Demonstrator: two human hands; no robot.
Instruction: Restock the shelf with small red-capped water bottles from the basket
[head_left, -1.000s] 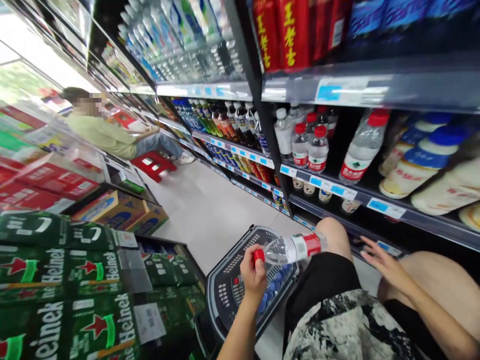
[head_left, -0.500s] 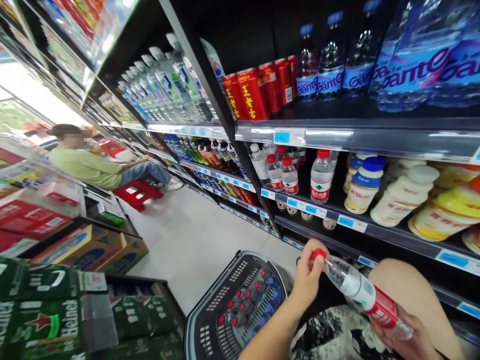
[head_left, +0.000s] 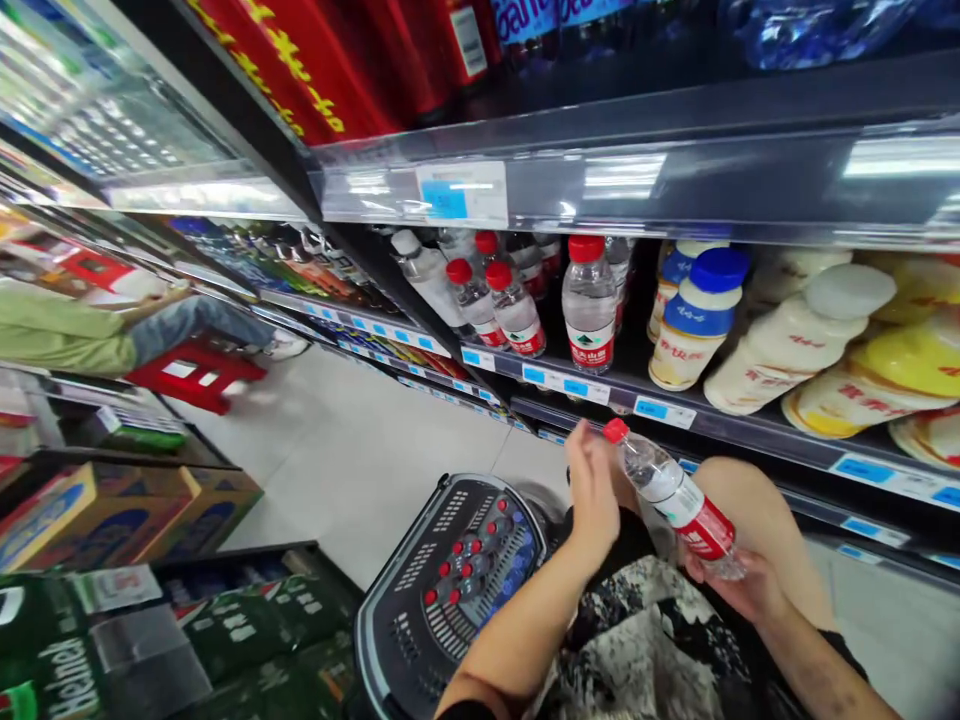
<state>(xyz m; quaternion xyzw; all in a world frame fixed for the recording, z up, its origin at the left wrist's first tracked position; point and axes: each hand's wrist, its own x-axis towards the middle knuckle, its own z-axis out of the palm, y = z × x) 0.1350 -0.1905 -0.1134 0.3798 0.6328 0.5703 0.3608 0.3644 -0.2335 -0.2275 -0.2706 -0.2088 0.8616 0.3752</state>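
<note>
A clear water bottle point(head_left: 669, 492) with a red cap and a red-and-white label slants over my lap. My right hand point(head_left: 750, 585) is wrapped round its base. My left hand point(head_left: 596, 490) is beside the cap, its fingers stretched out and holding nothing. Below, to the left of my knees, a black shopping basket point(head_left: 397, 640) stands on the floor with several red-capped bottles point(head_left: 466, 570) and some blue-capped ones inside. Similar red-capped bottles point(head_left: 589, 305) stand on the shelf in front of me.
White yogurt-drink bottles point(head_left: 694, 320) and yellow-wrapped ones fill the shelf at right. Red cans point(head_left: 352, 70) sit on the shelf above. Green beer cartons point(head_left: 247, 625) are stacked at lower left. Farther off, a person in a green top point(head_left: 60, 325) sits on a red stool point(head_left: 199, 375).
My view has turned right and closer to the shelf. My left hand has let go of the bottle cap and its fingers have straightened. My right hand still holds the bottle.
</note>
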